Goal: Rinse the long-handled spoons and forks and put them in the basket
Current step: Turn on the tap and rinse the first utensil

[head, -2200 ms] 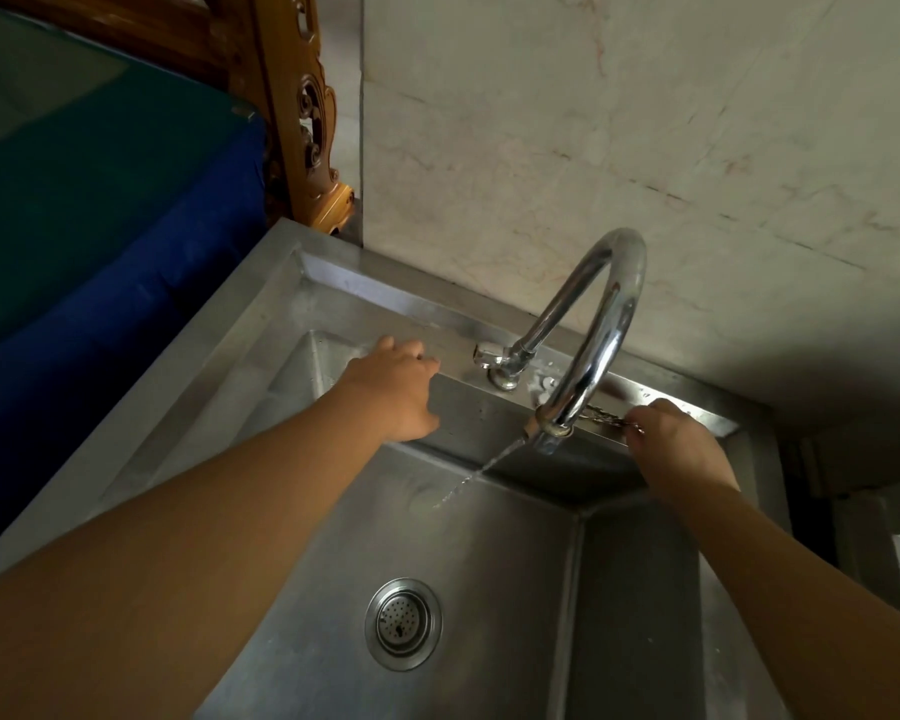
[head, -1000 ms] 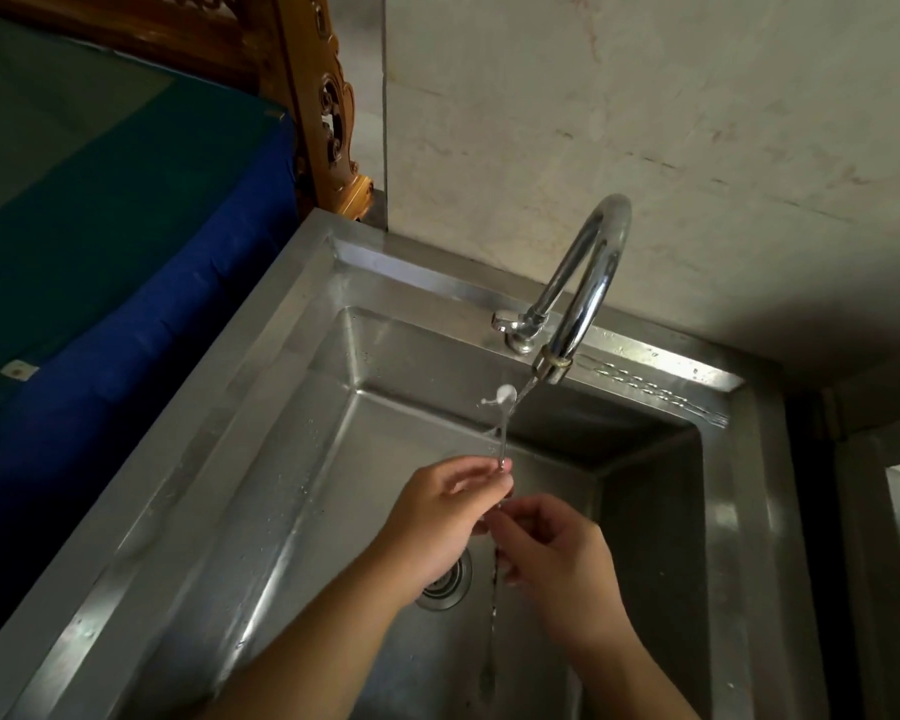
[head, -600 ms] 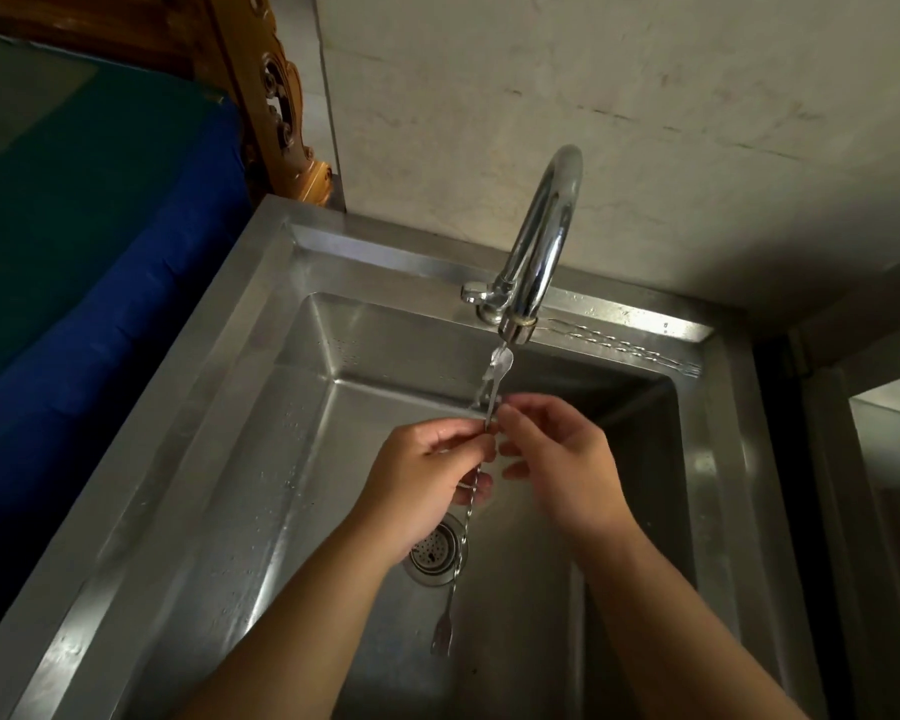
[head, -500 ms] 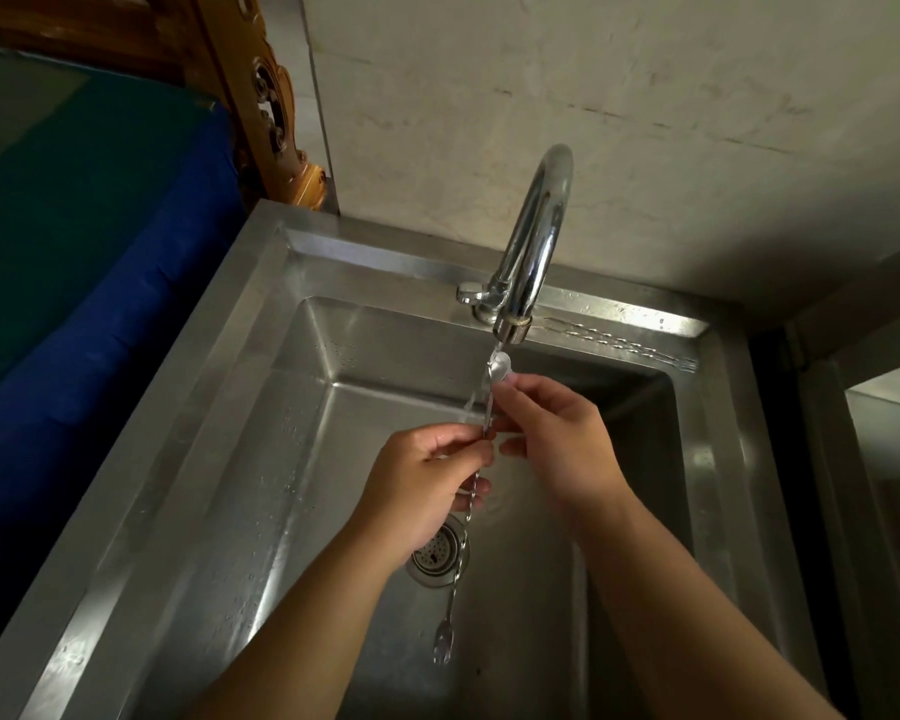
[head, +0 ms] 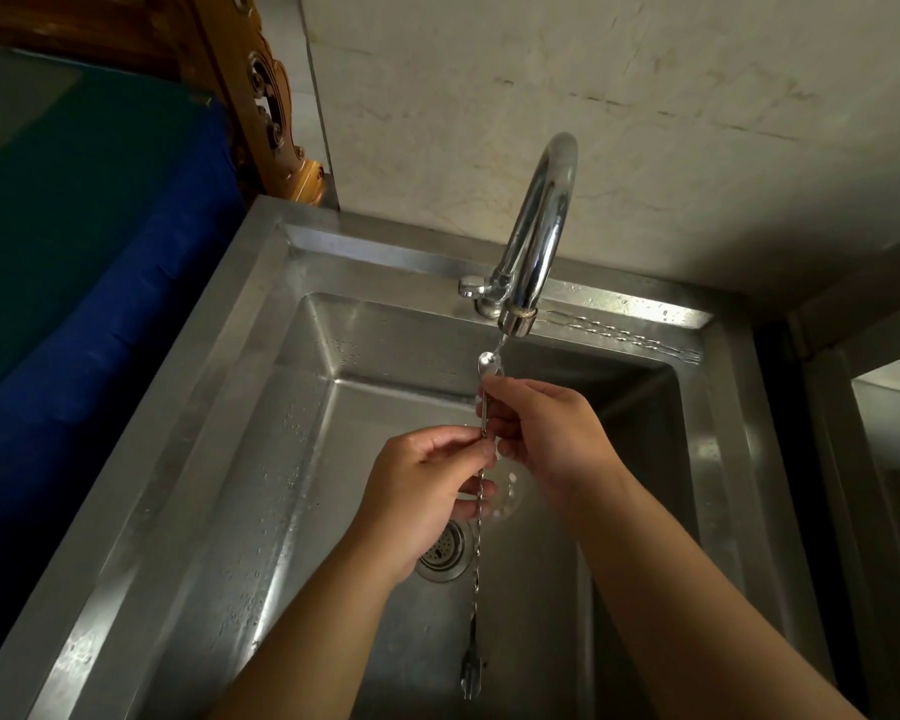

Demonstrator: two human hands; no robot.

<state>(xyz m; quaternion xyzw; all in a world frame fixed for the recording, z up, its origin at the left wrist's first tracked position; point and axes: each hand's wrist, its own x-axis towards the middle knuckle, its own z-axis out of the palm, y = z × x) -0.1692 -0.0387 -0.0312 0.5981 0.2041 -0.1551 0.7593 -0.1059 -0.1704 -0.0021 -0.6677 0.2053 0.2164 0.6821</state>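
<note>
I hold one long twisted-handle spoon (head: 476, 558) upright over the steel sink (head: 261, 459). Its small bowl sits just under the tap spout (head: 515, 319), in a thin stream of water, and its forked lower end hangs near the sink floor. My left hand (head: 427, 491) pinches the handle at mid-length. My right hand (head: 546, 433) grips the handle just above, close below the bowl. More twisted-handle utensils (head: 624, 337) lie flat on the sink's back ledge, right of the tap. No basket is in view.
The round drain strainer (head: 445, 556) lies in the sink floor, partly behind my left hand. A blue and green padded surface (head: 74, 252) borders the sink on the left, with a carved wooden post (head: 266, 111) behind it. A stained wall stands behind the tap.
Earlier my left hand was at the tap lever and my right hand on the ledge utensils. Both hands then came together on one spoon, and my right hand slid up toward its bowl under the water.
</note>
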